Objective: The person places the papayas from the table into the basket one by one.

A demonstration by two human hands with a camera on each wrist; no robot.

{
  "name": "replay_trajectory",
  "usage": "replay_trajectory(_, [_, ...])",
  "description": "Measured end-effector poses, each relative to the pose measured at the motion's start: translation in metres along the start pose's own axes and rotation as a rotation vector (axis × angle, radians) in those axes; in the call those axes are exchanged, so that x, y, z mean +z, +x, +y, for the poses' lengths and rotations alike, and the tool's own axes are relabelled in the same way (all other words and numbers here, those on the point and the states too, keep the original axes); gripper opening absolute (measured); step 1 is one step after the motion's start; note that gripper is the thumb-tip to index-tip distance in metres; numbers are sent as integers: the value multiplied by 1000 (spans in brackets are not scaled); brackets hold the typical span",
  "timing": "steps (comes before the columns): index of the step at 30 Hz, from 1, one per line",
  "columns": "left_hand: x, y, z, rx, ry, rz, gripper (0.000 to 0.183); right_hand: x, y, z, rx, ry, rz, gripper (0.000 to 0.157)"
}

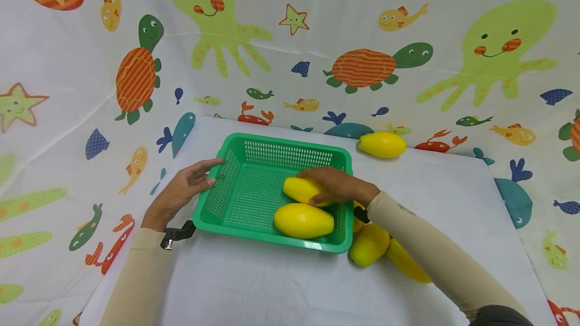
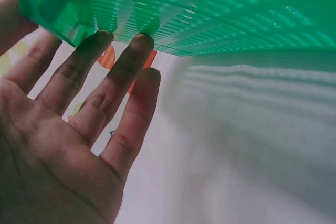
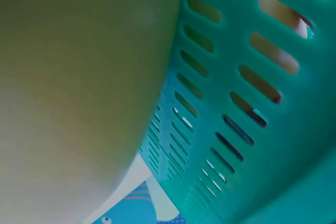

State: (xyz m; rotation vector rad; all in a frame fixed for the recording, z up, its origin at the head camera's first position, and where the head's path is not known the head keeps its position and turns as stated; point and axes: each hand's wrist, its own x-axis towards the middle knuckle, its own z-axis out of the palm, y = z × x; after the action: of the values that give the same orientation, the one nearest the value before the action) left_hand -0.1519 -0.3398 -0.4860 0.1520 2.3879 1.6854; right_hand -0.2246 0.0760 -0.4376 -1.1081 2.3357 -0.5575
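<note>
Right grip [image 1: 333, 183] curls palm-down around the upper smooth yellow fruit [image 1: 298, 188] in the slotted green plastic basket [image 1: 249, 192], hiding the fruit's right end. Left grip [image 1: 183, 187], fingers spread, touches the basket's left side. Outside, oblong fruits [image 1: 369, 246] on the counter [image 1: 226, 286] lie partly behind the beige right sleeve [image 1: 419, 238].

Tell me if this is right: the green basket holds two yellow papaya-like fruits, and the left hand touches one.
The hand is wrong: the head view shows the right hand touching one of the two yellow papaya-like fruits in the green basket.
</note>
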Motion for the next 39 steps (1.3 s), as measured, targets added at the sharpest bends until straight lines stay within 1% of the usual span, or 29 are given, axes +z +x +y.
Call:
replay_trajectory(7, [1,1,-1,11,-7,-12,51,2,-1,2,-18,-25,16,69])
replay_trajectory(14, [2,2,2,17,3,-19,51,0,-7,0,-50,-15,58,68])
replay_trajectory(21, [1,1,3,6,6,-8,50,-13,-23,-7,-51,10,143,68])
replay_trajectory(26, [-1,1,2,8,3,-7,50,-23,-36,-9,-54,19,182,69])
replay_trajectory(31, [-2,1,2,11,-5,-14,51,-30,-48,-10,-64,4,223,70])
replay_trajectory(35, [-2,1,3,10,-3,-15,51,-34,-54,-10,-54,-6,243,70])
replay_trajectory(39, [-2,0,3,9,0,-13,51,-37,-61,-11,-46,-11,281,73])
